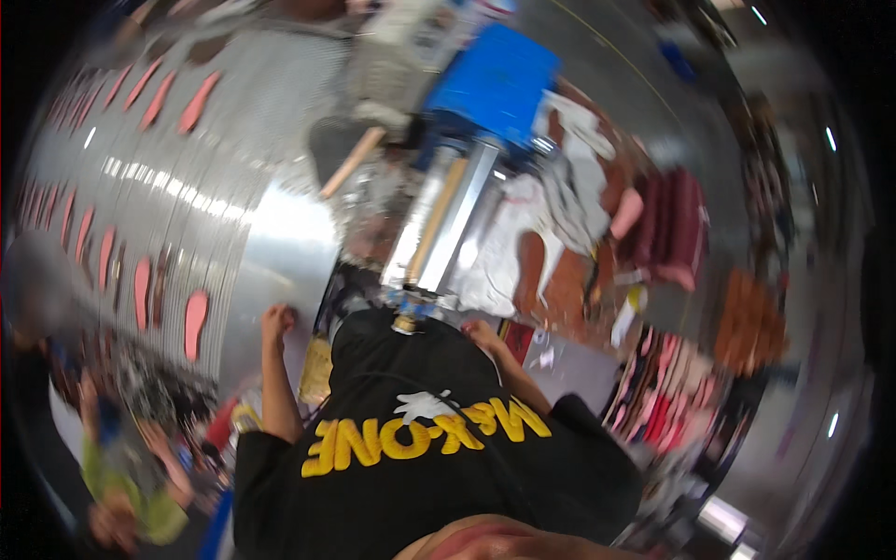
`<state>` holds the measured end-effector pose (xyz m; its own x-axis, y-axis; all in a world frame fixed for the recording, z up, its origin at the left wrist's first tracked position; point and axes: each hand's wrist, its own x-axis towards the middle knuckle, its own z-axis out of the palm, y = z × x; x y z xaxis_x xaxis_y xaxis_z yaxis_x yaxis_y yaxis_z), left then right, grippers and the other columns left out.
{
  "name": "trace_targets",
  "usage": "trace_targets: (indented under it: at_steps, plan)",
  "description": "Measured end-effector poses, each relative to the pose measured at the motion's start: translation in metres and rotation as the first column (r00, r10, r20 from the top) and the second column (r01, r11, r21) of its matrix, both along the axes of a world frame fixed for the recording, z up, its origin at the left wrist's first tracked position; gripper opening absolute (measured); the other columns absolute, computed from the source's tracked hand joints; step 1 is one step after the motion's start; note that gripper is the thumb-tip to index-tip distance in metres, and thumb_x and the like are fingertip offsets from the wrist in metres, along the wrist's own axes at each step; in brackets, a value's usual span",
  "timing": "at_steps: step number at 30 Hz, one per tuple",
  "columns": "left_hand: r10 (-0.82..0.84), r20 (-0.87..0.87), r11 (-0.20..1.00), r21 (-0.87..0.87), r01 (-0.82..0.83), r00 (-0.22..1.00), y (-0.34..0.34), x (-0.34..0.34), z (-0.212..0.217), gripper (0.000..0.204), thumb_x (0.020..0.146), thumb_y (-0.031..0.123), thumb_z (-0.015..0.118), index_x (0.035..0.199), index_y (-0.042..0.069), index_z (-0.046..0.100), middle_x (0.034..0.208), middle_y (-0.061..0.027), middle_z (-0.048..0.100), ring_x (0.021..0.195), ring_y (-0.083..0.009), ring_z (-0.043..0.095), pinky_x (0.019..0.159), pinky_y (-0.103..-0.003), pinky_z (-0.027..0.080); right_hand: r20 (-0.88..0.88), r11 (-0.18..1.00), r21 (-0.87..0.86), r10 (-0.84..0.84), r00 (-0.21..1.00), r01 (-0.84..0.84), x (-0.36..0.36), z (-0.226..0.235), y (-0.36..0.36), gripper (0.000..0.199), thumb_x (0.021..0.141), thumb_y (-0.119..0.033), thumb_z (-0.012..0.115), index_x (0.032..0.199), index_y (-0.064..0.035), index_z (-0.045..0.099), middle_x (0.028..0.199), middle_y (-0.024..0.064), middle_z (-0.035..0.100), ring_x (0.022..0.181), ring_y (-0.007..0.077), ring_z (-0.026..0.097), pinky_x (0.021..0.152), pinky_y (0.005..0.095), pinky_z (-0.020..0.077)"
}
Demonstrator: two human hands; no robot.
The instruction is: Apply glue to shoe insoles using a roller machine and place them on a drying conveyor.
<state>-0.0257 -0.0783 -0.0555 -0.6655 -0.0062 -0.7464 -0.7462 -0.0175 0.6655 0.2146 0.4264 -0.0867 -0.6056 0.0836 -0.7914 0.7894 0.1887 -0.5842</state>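
The picture is blurred by motion. My left hand (277, 321) is curled into a fist against the lower edge of a shiny metal panel (280, 252), with nothing visible in it. My right hand (482, 332) rests on the work surface beside the near end of a long metal roller machine (446, 219); its fingers are too blurred to read. My black shirt with yellow print (420, 448) fills the lower middle between my arms.
A ribbed metal conveyor (140, 187) carrying several pink shoe insoles (195, 322) curves along the left. A blue box (495, 84) sits behind the machine, white sheets (513, 243) and dark red stacks (667, 229) to the right. Another person (121, 467) stands at lower left.
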Motion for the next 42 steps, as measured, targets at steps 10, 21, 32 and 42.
trace_targets:
  at_steps: [10,21,32,42]
  plan:
    - [-0.447,0.069,0.891,-0.049,0.451,0.892,0.079,0.0,-0.001,0.007,0.083,0.015,0.053,0.083,0.009,0.056,0.065,0.0,0.056,0.053,-0.0097,0.053,0.05,-0.022,0.043,-0.254,0.973,0.172,-0.105,0.961,0.152,-0.016,0.038,0.017,0.018,0.073,-0.018,0.058,0.081,-0.0023,0.061,0.063,0.008,0.059,0.054,0.0157,0.056,0.05,0.0308,0.0446]
    - [-0.563,0.12,0.815,-0.083,0.573,0.818,0.102,0.026,0.017,0.018,0.089,0.019,0.051,0.077,0.007,0.054,0.062,-0.0004,0.054,0.051,-0.0084,0.05,0.047,-0.022,0.041,-0.628,0.612,0.548,-0.149,0.764,0.57,-0.116,0.129,0.084,0.028,0.076,-0.016,0.056,0.1,-0.0014,0.056,0.068,0.0164,0.059,0.066,0.0317,0.06,0.061,0.0399,0.0465]
    - [-0.398,0.188,0.896,-0.129,0.424,0.898,0.083,0.058,0.015,0.01,0.088,0.009,0.049,0.08,0.006,0.055,0.066,-0.0021,0.056,0.051,-0.0093,0.05,0.043,-0.021,0.039,-0.566,0.819,0.405,-0.126,0.815,0.408,-0.172,0.107,0.082,0.038,0.072,-0.014,0.057,0.107,0.0017,0.051,0.069,0.0154,0.061,0.067,0.0312,0.061,0.064,0.0386,0.047]
    - [-0.576,-0.085,0.792,-0.308,0.528,0.813,0.123,0.1,-0.006,0.008,0.078,0.004,0.058,0.085,0.005,0.055,0.069,-0.0046,0.056,0.054,-0.0141,0.055,0.042,-0.024,0.041,-0.554,0.667,0.529,-0.198,0.809,0.525,-0.179,0.097,0.227,0.038,0.071,-0.016,0.06,0.105,0.0007,0.054,0.079,0.02,0.061,0.072,0.0317,0.059,0.066,0.0385,0.0462]
